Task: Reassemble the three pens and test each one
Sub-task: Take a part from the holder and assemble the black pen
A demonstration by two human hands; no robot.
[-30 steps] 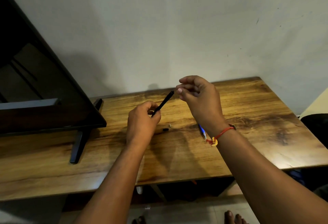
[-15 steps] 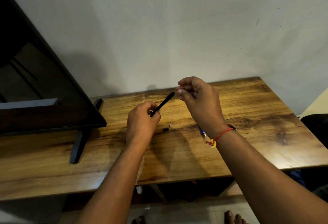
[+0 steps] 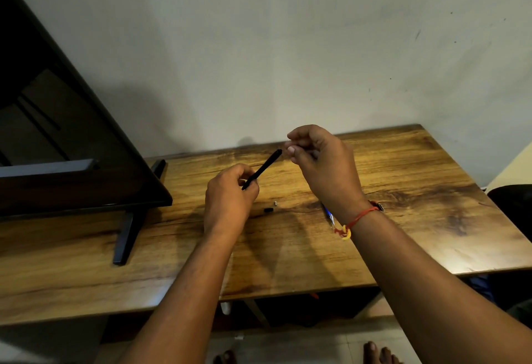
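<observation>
Head view: nearest, the left hand (image 3: 230, 195) curls round the lower end of the black pen (image 3: 263, 168). It holds the pen above the table (image 3: 417, 190), slanted up and away to the right. On the wood just past that hand lie a small black piece (image 3: 268, 210) and a tiny silvery piece (image 3: 275, 203). A blue pen (image 3: 328, 214) lies partly hidden behind the right wrist. Farther on, the right hand (image 3: 324, 167) has its fingers curled, with thumb and forefinger tips drawn together just beside the black pen's upper end. Whether they pinch a small part I cannot tell. The step looks like fitting something onto that end. It would go best with a steady left grip, the part lined up with the pen's length, and the work done over the table so a dropped part stays within reach. A dark screen (image 3: 72, 147) stands at the far left.
</observation>
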